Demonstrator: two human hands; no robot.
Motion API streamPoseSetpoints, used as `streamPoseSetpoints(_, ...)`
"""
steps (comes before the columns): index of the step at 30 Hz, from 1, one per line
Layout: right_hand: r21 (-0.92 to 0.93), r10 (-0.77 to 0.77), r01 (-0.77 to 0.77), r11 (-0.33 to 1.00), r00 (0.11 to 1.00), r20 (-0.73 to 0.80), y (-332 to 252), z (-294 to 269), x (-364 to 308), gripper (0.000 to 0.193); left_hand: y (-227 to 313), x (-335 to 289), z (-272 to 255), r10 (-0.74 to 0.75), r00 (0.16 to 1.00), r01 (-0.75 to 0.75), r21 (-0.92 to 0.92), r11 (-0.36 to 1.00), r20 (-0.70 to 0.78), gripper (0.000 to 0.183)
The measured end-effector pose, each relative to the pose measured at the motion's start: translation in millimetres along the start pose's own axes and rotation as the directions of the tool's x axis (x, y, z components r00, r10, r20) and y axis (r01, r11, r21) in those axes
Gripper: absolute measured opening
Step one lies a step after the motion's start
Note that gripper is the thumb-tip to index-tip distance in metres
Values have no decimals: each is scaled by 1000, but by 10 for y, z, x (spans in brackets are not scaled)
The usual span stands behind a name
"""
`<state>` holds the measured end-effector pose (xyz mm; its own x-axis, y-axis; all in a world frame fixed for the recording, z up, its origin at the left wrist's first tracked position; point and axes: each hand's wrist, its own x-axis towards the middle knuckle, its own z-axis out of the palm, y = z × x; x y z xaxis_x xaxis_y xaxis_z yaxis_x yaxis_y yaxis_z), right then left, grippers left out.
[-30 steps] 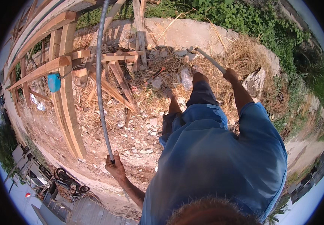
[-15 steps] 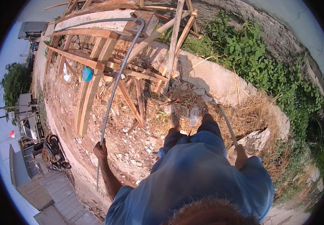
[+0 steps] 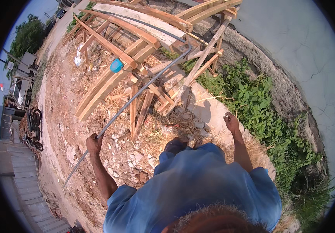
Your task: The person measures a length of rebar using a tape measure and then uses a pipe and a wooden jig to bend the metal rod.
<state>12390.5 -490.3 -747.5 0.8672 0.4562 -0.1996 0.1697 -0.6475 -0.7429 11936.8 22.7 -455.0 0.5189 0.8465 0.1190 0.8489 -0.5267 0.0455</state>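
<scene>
My left hand is wrapped round a long grey metal bar, whose lower end sticks out past the fist. The bar slants up to the far right and bends sharply near an upright peg at the end of a heavy whitish beam. Beyond the bend it runs back along the beam. My right hand is raised over the concrete ledge, its fingers curled. A small pale bit shows at the fingertips, too small to name.
Timber supports prop the beam, with a turquoise object on one. Rubble and dry straw cover the ground. Green plants grow along the grey wall at right. Motorcycles stand at far left.
My left hand has moved left and slightly up with the bar. My right hand has risen forward, and the pale pole it held no longer shows. The view has shifted.
</scene>
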Motion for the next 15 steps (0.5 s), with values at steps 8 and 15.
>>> streamPoseSetpoints(8, -113, -926, 922, 371, 377, 34, -4371, -547, 506, 44, 320, 225, -1468, 205, 909, -127, 226, 966, -364, 43)
streamPoseSetpoints(15, 94, -998, 995, -10, -17, 66, -6424, -395, 160, 58, 1212, 1095, -3374, 623, 564, -237, 616, 751, -542, 34)
